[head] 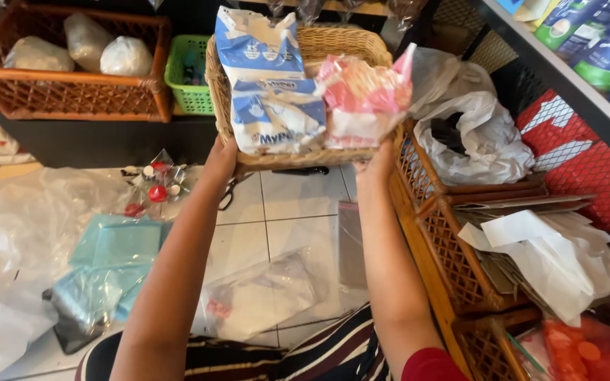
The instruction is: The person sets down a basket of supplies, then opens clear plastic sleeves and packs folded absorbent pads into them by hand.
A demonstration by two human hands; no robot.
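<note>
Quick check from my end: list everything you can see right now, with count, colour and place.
wicker basket: one, tan, held up at centre
blue-and-white bag: one, in the wicker basket, left
pink-and-white bag: one, in the wicker basket, right
lattice basket: one, orange-brown, top left, holding white bags
green basket: one, beside the lattice basket
small caps: several, red and white, on the floor tiles
teal packets: a few, floor, left
white plastic bag: one, in the wooden crate at right
left hand: grips the wicker basket's left side
right hand: grips its right side
</note>
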